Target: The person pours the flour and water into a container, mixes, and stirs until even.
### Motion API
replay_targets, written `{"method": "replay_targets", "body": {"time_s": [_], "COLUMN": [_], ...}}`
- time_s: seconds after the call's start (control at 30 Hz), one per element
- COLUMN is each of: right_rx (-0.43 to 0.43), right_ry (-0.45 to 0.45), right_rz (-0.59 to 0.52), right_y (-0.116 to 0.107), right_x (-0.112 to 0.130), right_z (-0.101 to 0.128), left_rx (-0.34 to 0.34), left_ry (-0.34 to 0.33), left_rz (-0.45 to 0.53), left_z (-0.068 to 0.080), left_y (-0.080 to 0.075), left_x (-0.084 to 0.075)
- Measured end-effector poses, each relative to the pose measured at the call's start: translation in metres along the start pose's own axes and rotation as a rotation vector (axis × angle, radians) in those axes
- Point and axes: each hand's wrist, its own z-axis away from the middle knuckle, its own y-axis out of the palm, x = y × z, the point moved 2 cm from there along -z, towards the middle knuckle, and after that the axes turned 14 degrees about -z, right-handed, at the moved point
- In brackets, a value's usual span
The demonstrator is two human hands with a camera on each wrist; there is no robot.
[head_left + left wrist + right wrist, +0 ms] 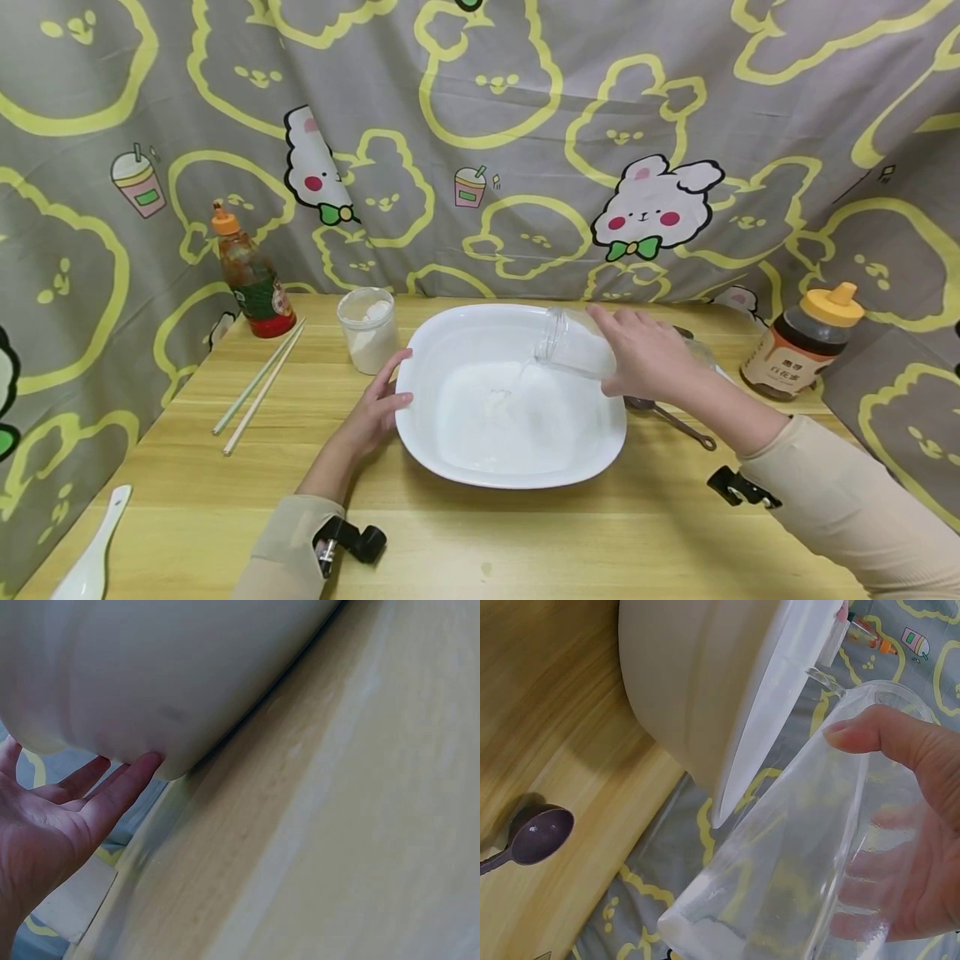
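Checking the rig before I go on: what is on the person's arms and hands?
Both hands, left and right, are bare. Each arm wears a beige long sleeve, with a small black camera clip at each wrist.

One white dish (450,350), centre; one clear glass (573,346) over it; two hands, left (375,412) and right (648,358); two bottles, red-labelled far left (251,279), brown far right (806,346); one flour cup (367,329); two chopsticks (258,387); one metal spoon (667,417); one white spoon (90,554), near left.
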Motion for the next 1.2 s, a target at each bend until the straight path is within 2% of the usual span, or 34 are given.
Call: {"method": "replay_targets", "body": {"time_s": [0.37, 0.57, 0.73, 0.93, 1.2], "right_rx": [0.0, -0.018, -0.065, -0.174, -0.401], "right_ry": [0.018, 0.029, 0.032, 0.014, 0.183], "right_rz": [-0.014, -0.073, -0.197, -0.467, -0.69], "right_y": [-0.001, -0.001, -0.003, -0.006, 0.003], "right_x": [0.0, -0.005, -0.015, -0.034, -0.069], "right_z": [-0.001, -0.002, -0.002, 0.0, 0.0], "left_rx": [-0.006, 0.0, 0.017, 0.019, 0.015], "left_ry": [-0.016, -0.011, 0.005, 0.003, -0.004], "left_rz": [0.007, 0.001, 0.002, 0.001, 0.003], "left_z": [0.001, 0.0, -0.001, -0.002, -0.001], "left_y": [-0.003, -0.003, -0.002, -0.001, -0.001], "left_x": [0.0, 0.001, 0.003, 0.003, 0.002]}}
